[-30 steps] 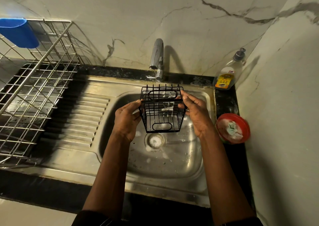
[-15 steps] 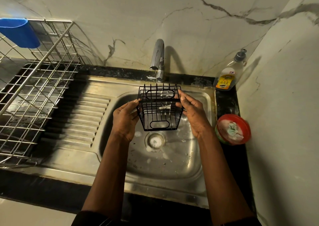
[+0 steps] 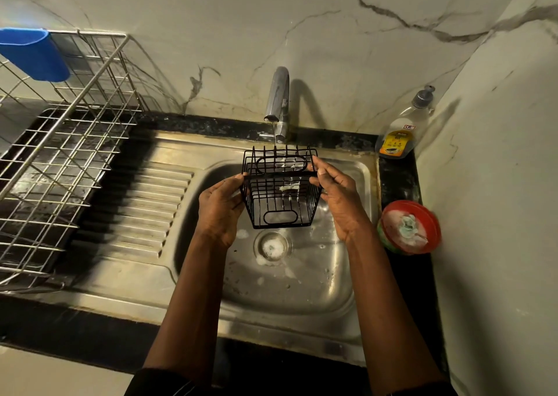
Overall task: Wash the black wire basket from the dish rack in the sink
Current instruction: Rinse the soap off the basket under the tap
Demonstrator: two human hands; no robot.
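Two hands steady the black wire basket (image 3: pixel 280 188) above the sink (image 3: pixel 305 287), under the tap (image 3: pixel 278 99), so the thin stream rinses its suds. Left hand (image 3: pixel 220 211) and right hand (image 3: pixel 338 196) fingers are curled onto opposite sides.

Basin floor below both hands is open, only the drain (image 3: pixel 273 246) and foam flecks. Tap (image 3: pixel 279 99) hangs just beyond the fingertips, blocking upward-forward moves. Right of right hand (image 3: pixel 339 203): red dish (image 3: pixel 410 228) and soap bottle (image 3: pixel 403 126), wall close. Left of left hand (image 3: pixel 220 211): ribbed drainboard clear, then wire dish rack (image 3: pixel 60 160), probably empty.
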